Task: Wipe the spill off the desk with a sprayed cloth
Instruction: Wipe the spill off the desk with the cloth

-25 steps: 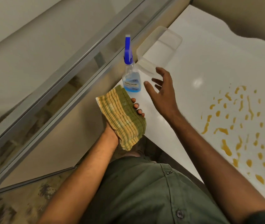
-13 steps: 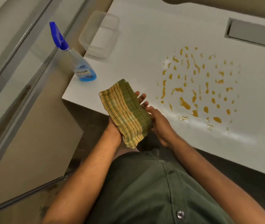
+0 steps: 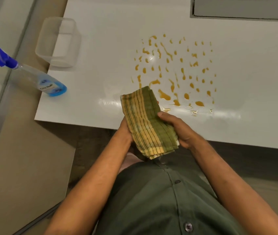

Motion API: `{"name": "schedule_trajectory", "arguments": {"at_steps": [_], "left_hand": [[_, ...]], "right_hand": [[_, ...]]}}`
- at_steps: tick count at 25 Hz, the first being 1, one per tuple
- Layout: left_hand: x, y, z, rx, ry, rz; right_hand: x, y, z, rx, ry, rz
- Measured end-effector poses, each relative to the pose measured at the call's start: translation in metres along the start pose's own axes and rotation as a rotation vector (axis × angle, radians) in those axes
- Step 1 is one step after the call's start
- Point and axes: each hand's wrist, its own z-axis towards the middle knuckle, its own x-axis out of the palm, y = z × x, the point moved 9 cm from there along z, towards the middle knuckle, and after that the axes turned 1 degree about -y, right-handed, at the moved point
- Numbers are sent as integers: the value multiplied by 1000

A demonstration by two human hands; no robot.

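Evidently both hands, left (image 3: 126,131) and right (image 3: 179,129), clasp the folded cloth (image 3: 148,122) at the worktop (image 3: 100,39) edge, poised beside the spill (image 3: 177,72) for wiping.

**Count on and around the desk**

One white desk (image 3: 100,39). One folded green-and-yellow striped cloth (image 3: 147,122), near edge. One spray bottle (image 3: 33,77), far left. One clear plastic container (image 3: 58,43), left. One recessed slot (image 3: 241,8), far right. Two hands: left (image 3: 126,131), right (image 3: 180,131). Orange spill (image 3: 177,70): dozens of drops, too many to count exactly.
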Motion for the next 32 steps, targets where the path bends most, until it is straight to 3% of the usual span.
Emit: {"name": "schedule_trajectory", "arguments": {"at_steps": [3, 7, 9, 14, 16, 21, 23, 25, 30, 32], "left_hand": [[-5, 12, 15, -47, -26, 65], [-30, 5, 29, 40, -164, 73], [-49, -7, 28, 110, -258, 147], [-88, -46, 20, 348, -487, 546], [-90, -57, 19, 446, -547, 758], [-91, -84, 26, 660, -589, 1204], [-97, -96, 32, 702, -622, 1305], [-103, -105, 43, 699, -627, 1424], [-121, -105, 69, 600, -615, 1751], [-125, -100, 72, 595, -643, 1832]], "right_hand": [[-8, 0, 3, -49, 23, -36], [-46, 23, -7, -144, -162, -198], [-69, 49, -23, -218, -309, -453], [-98, 94, -43, -377, -763, -1444], [-77, 90, -32, -449, -835, -1594], [-21, 18, 29, -306, -555, -1764], [-28, 14, 34, -315, -618, -1741], [-40, 19, 36, -375, -697, -1736], [-52, 8, 73, -495, -468, -1869], [-55, 1, 85, -488, -476, -1931]]}}
